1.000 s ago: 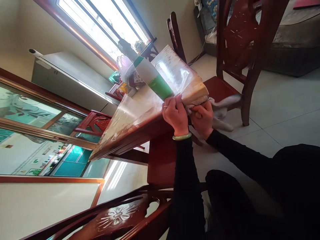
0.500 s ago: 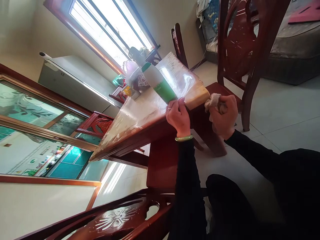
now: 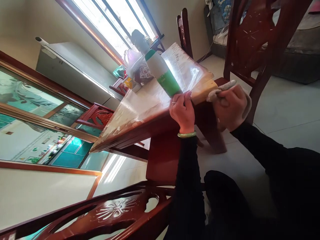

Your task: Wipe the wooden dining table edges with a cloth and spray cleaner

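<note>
The left hand [image 3: 183,111] grips the table [image 3: 140,110] at its near edge, fingers curled together over the clear plastic cover [image 3: 182,68] and pinning it to the wood. A green bangle [image 3: 186,134] sits on that wrist. The right hand [image 3: 231,106] holds a beige cloth [image 3: 221,89], fingers closed around it, and presses it against the table's corner [image 3: 205,93], just beside the left hand. The cloth bunches out above the knuckles; how much of it lies under the palm I cannot tell.

A green-and-white bottle [image 3: 162,71] stands on the table just behind the left hand, near the edge. Further back are bags and small items by the window [image 3: 112,20]. 1 chair [image 3: 247,43] stands beyond the corner, and another chair back [image 3: 112,213] sits in the foreground.

To wipe this corner well, it seems best to keep the left hand firm so the cover does not slide or lift, wrap the cloth around the corner's edge and underside, and work in short strokes away from the bottle, which looks easy to knock.
</note>
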The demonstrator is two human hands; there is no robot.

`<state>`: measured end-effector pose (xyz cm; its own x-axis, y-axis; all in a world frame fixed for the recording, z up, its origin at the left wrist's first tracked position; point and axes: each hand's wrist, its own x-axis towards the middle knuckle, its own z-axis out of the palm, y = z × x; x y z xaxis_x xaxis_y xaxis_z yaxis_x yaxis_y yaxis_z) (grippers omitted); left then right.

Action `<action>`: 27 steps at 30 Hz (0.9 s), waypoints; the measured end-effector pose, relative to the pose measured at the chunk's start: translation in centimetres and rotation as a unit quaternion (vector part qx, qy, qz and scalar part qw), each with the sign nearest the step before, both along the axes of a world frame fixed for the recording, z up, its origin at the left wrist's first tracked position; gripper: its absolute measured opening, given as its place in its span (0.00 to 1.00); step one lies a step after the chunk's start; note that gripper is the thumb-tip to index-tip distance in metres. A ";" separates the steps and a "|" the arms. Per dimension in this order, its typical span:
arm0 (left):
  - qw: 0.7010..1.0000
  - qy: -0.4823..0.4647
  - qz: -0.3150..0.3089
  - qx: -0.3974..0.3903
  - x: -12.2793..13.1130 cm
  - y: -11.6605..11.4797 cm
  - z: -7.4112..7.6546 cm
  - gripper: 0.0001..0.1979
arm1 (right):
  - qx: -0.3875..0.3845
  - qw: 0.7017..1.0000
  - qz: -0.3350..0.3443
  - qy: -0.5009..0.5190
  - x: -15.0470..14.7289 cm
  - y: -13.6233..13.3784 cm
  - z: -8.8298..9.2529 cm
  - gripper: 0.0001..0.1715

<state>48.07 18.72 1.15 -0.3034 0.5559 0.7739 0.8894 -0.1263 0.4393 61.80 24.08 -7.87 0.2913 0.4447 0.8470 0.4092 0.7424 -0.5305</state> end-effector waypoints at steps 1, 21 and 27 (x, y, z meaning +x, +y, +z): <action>1.000 -0.005 0.002 -0.001 0.1 0.0 0.0 0.17 | -0.001 1.000 0.005 0.006 0.1 0.0 0.1 0.18; 1.000 -0.026 -0.006 -0.011 0.3 0.0 0.4 0.15 | 0.051 0.995 0.085 -0.034 2.3 -0.3 -0.2 0.06; 0.999 -0.039 0.001 -0.005 0.6 -0.1 0.3 0.17 | 0.068 0.978 0.136 -0.146 2.6 -1.9 3.4 0.16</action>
